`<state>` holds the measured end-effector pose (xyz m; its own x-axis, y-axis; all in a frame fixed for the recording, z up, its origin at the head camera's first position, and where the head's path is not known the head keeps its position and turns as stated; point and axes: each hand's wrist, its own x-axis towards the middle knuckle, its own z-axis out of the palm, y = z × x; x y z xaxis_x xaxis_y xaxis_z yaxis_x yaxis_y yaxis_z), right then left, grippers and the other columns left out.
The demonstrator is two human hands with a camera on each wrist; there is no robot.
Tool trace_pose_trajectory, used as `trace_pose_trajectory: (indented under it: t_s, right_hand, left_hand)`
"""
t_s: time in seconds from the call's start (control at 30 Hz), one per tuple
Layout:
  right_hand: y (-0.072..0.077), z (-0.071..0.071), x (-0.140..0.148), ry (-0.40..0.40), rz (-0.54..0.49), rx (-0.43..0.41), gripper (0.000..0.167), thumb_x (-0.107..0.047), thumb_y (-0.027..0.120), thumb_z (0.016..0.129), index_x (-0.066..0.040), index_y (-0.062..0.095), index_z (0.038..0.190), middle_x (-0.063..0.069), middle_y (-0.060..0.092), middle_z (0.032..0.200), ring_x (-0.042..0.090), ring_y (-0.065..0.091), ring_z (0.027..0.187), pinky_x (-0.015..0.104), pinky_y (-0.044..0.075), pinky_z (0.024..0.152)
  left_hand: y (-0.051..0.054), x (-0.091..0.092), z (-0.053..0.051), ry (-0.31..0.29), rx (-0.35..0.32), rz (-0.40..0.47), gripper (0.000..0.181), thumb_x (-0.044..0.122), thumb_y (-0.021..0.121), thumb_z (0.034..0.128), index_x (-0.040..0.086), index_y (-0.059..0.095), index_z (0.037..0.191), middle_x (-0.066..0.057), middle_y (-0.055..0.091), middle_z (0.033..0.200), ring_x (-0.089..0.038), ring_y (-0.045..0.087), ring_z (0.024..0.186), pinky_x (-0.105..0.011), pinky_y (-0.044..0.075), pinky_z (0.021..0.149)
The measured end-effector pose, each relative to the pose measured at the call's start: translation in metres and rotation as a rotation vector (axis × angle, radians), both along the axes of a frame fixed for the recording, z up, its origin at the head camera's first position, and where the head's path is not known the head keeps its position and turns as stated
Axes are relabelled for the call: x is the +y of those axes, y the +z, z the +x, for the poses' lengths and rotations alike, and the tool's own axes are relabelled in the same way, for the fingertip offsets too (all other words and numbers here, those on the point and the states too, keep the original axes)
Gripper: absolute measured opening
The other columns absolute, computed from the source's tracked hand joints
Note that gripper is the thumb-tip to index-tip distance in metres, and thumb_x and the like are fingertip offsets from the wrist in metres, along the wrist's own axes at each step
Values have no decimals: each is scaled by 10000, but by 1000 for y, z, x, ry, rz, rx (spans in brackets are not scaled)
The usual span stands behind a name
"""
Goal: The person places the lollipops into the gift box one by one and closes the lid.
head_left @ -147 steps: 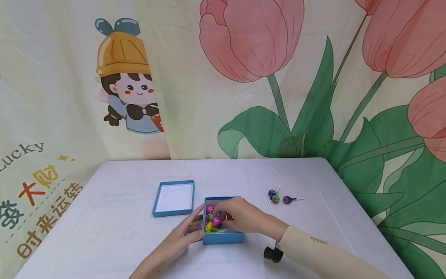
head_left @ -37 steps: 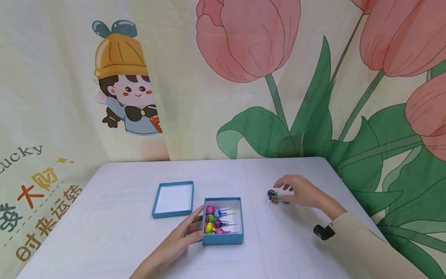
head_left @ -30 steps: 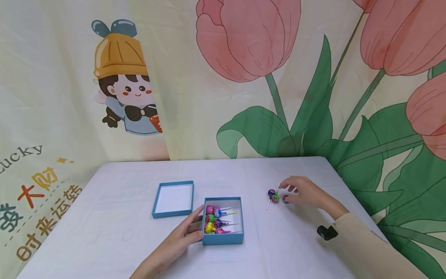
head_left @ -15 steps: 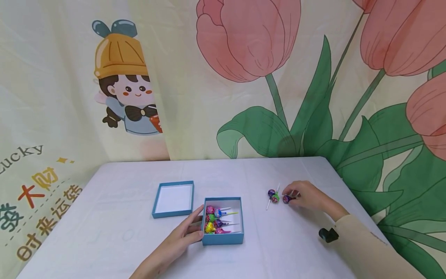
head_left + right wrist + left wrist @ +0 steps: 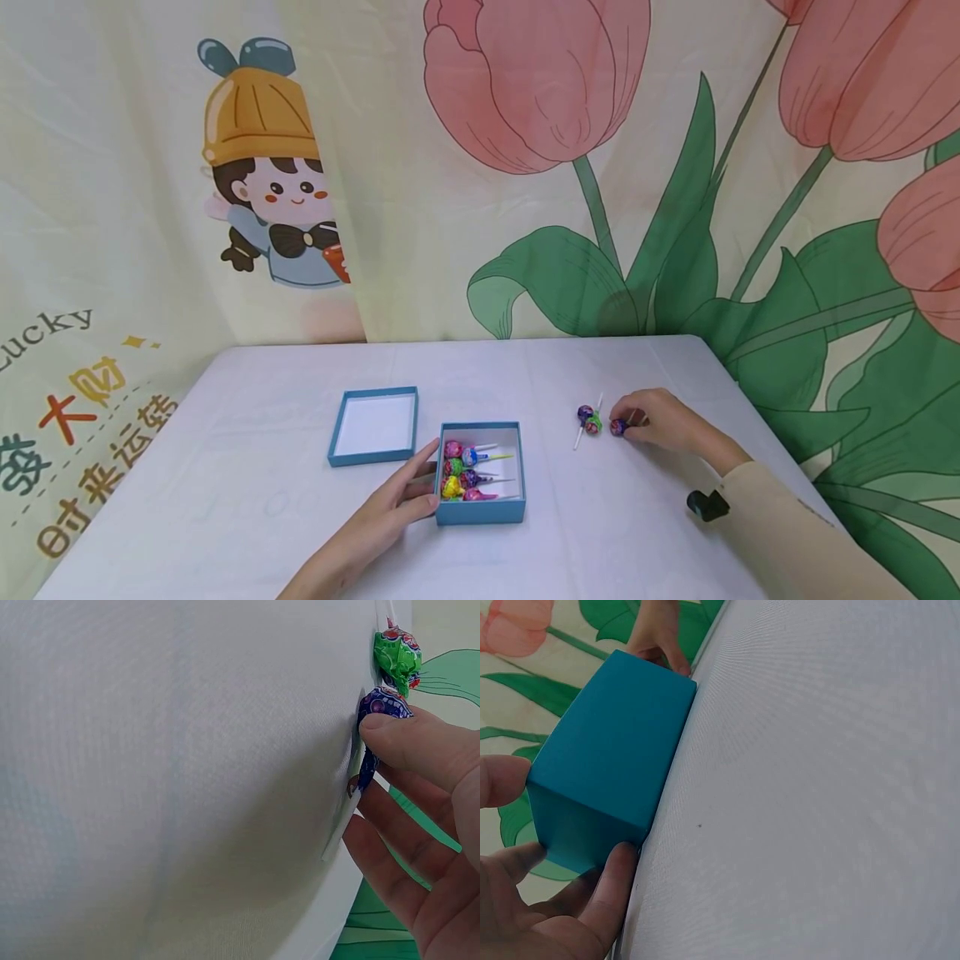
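Head view: while the box (image 5: 480,512) is braced by the loosely spread fingers of the left hand (image 5: 390,502), a lollipop (image 5: 617,427) at the table (image 5: 225,500) is pinched by the right hand (image 5: 663,419), near two other lollipops (image 5: 588,419). Left wrist: only one end is touched; stiff, light card is presumed. Right wrist: wrapper (image 5: 368,771) judged slippery, candy hard and light; hold best kept at the ball (image 5: 386,699), not the thin stick (image 5: 341,829).

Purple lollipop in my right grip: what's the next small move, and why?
Probably lift the purple lollipop toward the open blue box: your right grip pinches it, your left grip touches the box, and other lollipops lie inside.
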<state>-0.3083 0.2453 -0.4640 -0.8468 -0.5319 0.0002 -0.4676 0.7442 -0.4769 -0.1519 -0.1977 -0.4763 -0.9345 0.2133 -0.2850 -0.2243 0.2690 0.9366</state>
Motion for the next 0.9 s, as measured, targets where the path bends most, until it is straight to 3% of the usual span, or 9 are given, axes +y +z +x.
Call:
trace_pose_trajectory:
  t_s: [0.6,0.9]
  right_hand:
    - [1,6,-6,-36,64,33,250,-37,848,892,-173,772,1088,-86,721,978,107,654,892,279,612,807]
    - [15,11,-13,-16,72,116,251,-49,853,892,-139,767,1110,-97,716,966,95,648,884,263,596,782]
  left_hand:
    - [-1,0,-1,-3,7,-4,754,351,673,1046,338,285,1693,-201,351,1678,-373,483,1425,-668,433,1129]
    - [-1,0,0,-11,23,-10,747,337,658,1058,318,274,1699,-217,349,1678,-371,494,1420,-651,447,1125]
